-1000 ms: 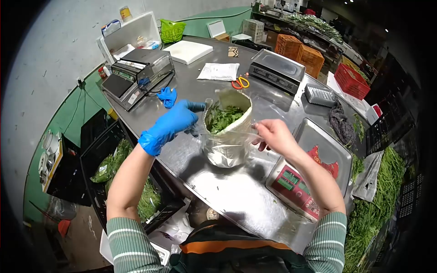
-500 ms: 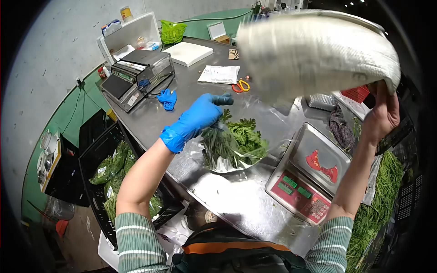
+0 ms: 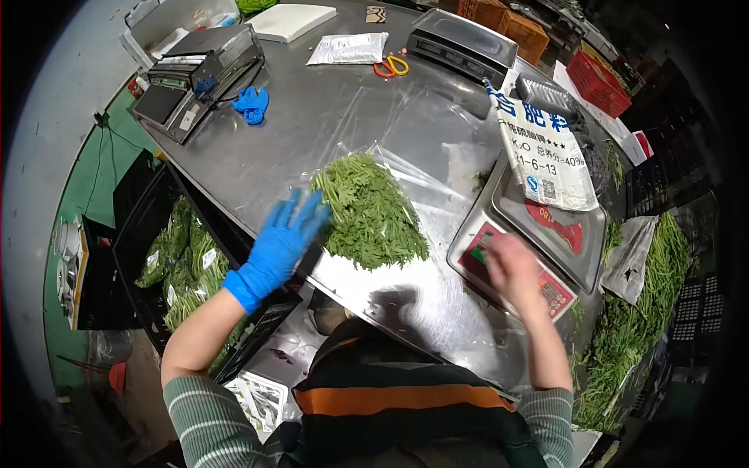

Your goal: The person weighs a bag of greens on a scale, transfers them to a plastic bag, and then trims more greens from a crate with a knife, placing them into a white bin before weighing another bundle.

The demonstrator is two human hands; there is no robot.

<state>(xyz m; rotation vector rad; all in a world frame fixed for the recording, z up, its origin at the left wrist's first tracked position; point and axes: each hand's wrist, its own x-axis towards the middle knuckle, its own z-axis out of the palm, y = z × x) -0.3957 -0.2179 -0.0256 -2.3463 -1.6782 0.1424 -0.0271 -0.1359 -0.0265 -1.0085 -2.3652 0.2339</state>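
My left hand [image 3: 281, 240], in a blue glove, has its fingers spread just left of the leafy greens [image 3: 370, 210]. The greens lie in a loose bunch on clear plastic bags [image 3: 425, 168] on the metal table. My right hand [image 3: 512, 269], bare and slightly blurred, hovers over the front panel of the red-and-silver scale [image 3: 505, 222] with loosely bent fingers and nothing visible in them. A white printed sack [image 3: 546, 148] lies folded across the back of the scale's pan.
A black crate [image 3: 226, 269] with bagged greens stands at the left. More loose greens [image 3: 640, 335] are heaped at the right. Scissors [image 3: 392, 67], a white packet [image 3: 347, 48], a blue glove [image 3: 251, 104] and a second scale [image 3: 462, 45] sit farther back.
The white sack has come down from my raised right hand onto the scale and is released. My left hand has let go of the greens and moved left and down. The view has tilted downward.
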